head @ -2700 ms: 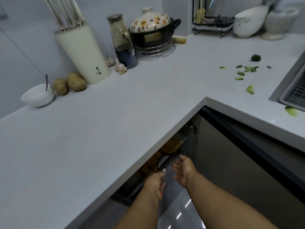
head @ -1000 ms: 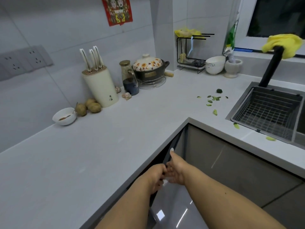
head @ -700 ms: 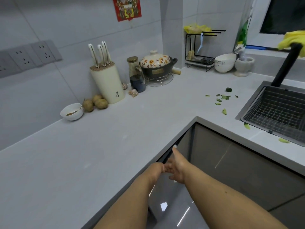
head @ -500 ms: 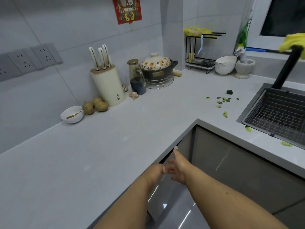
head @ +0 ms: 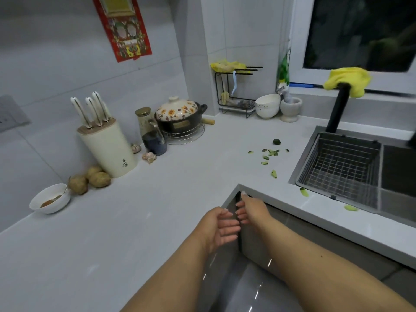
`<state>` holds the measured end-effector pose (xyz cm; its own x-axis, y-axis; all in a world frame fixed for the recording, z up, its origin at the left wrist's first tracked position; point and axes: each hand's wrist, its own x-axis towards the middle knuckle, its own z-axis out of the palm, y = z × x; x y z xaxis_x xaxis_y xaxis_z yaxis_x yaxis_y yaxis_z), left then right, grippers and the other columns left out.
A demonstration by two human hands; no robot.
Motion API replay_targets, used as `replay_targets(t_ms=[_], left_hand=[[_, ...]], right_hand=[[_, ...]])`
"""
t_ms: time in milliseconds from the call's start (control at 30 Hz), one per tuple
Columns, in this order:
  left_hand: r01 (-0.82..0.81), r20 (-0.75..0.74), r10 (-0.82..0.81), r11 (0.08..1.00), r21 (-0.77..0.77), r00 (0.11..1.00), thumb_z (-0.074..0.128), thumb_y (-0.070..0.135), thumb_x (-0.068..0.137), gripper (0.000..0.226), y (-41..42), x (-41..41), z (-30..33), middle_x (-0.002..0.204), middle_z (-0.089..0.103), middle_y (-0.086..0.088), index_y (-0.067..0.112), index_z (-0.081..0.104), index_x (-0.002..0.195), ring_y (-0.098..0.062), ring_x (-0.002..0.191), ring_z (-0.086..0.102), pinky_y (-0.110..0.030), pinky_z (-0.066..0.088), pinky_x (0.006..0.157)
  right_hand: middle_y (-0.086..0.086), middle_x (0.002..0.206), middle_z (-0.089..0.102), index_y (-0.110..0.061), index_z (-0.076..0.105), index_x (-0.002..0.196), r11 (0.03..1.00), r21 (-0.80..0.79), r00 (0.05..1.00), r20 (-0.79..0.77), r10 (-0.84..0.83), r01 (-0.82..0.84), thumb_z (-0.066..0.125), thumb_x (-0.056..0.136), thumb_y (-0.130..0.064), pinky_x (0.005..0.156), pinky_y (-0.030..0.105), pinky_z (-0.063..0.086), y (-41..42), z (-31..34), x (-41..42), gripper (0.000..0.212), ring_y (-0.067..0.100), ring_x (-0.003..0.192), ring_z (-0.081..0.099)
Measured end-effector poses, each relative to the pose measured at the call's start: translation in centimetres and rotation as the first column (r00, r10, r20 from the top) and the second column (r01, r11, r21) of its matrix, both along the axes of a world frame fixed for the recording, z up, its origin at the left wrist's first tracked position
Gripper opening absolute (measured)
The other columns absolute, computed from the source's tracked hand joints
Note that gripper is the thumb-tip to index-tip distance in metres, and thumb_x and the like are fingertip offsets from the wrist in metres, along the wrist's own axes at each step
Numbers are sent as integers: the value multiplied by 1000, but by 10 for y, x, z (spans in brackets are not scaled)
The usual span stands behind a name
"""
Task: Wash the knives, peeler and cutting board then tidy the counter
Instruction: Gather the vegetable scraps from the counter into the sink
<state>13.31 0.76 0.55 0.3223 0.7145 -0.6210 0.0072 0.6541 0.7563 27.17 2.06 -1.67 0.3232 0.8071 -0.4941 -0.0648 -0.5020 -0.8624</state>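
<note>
- Knives (head: pixel 91 109) stand handle-up, tilted left, in the cream knife block (head: pixel 108 148) near the counter's (head: pixel 139 221) back wall.
- Green peelings (head: pixel 269 154) lie scattered near the sink basket (head: pixel 342 167).
- Left hand (head: pixel 221 227) and right hand (head: pixel 251 209), fingers relaxed, gripping nothing, apparently against the cabinet door (head: pixel 254 239) below the counter's inner corner.

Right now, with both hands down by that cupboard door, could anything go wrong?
Two things might. The right hand has its fingers at the top edge of the cabinet door, just under the counter lip, so they could get pinched. Green peel scraps lie near the sink; some sit close to the edge and could get knocked to the floor.
</note>
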Motion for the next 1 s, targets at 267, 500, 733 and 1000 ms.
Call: replay_targets(t_ms=[267,500,733,1000], left_hand=[[18,74,-13,998,-64,997,46,27,93,31,71,83,0,107,66,-21,3,60,106,-32,96,65,-42,54,83],[-83,49,92,984,-159,995,49,28,94,32,134,140,-7,107,65,-26,-1,58,105,-38,98,65,-45,54,84],[-107,-1,111,960,-258,994,47,33,96,41,173,169,-14,110,62,-27,-3,56,112,-38,96,64,-44,54,74],[-57,215,156,912,-407,964,36,34,103,48,212,198,-13,108,61,-26,-8,54,117,-35,87,64,-48,59,68]], right_hand=[[4,73,60,-16,49,68,999,2,793,608,24,-32,55,92,-28,65,28,44,67,12,124,27,25,71,58],[8,114,55,-13,46,118,936,-268,622,699,352,-227,67,83,-43,73,28,43,114,-1,174,51,25,101,57],[7,103,63,-9,59,101,875,-319,521,709,476,-366,59,84,-14,70,24,41,147,-5,188,17,21,93,57],[-12,73,56,-17,67,91,870,-61,678,601,423,-489,66,85,-33,63,22,48,178,25,202,17,10,70,58]])
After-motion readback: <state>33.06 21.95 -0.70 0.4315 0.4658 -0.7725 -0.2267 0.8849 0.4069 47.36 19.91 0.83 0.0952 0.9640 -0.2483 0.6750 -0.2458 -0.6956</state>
